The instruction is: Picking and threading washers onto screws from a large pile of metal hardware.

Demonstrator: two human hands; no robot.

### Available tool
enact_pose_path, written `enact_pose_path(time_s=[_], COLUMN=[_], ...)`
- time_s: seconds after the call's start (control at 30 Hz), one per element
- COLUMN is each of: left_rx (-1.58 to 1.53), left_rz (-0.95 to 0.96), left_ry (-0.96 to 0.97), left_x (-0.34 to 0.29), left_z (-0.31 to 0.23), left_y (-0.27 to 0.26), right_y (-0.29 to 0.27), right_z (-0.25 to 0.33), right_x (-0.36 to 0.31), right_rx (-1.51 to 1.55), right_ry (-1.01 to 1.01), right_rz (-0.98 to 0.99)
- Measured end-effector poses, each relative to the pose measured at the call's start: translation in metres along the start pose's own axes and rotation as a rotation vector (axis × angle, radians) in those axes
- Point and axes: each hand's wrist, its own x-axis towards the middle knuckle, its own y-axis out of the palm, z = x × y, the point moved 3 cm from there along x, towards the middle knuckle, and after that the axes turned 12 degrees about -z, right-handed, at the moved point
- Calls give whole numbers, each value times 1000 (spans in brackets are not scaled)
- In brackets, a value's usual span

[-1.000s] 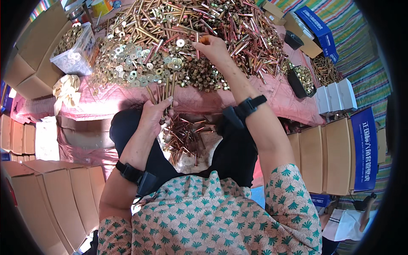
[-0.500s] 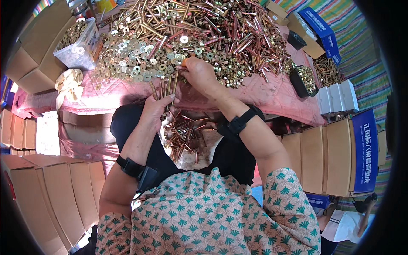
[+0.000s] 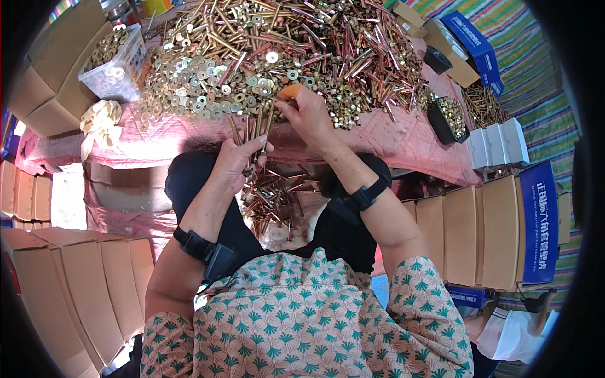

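Note:
My left hand (image 3: 232,165) is closed round several long brass-coloured bolts (image 3: 259,124), which stand upright with their tops fanned out above the thumb. My right hand (image 3: 309,120), with an orange cover (image 3: 290,92) on a finger, is pinched at the top of the rightmost bolt. What sits between those fingertips is too small to make out. Just beyond both hands lies a heap of flat washers (image 3: 201,82), with small nuts (image 3: 343,110) to its right. Below my hands, between my knees, is a loose pile of reddish bolts (image 3: 274,201).
Long metal bolts (image 3: 378,60) are heaped at the back of the pink-covered table (image 3: 151,142). A clear bin (image 3: 129,79) stands left, and a black tray of nuts (image 3: 446,123) right. Cardboard boxes (image 3: 82,283) flank me, and more boxes (image 3: 463,236) stand on the right.
My right hand has moved slightly right. The rightmost bolt in my left hand now leans right and stands apart from the others. My left hand keeps its hold.

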Motion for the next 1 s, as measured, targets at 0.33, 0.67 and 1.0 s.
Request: enact_pose_path(time_s=[0.33,0.67,1.0], left_rx=[138,261,335], left_rz=[-5,16,32], left_ry=[141,181,208], left_x=[-5,-5,-3], left_z=[-5,-1,3], left_y=[3,7,6], right_y=[-14,-40,-29], right_z=[-23,-36,-31], right_x=[-8,-2,-14], right_rx=[638,607,855], right_ry=[721,687,935], right_rz=[167,-125,-82])
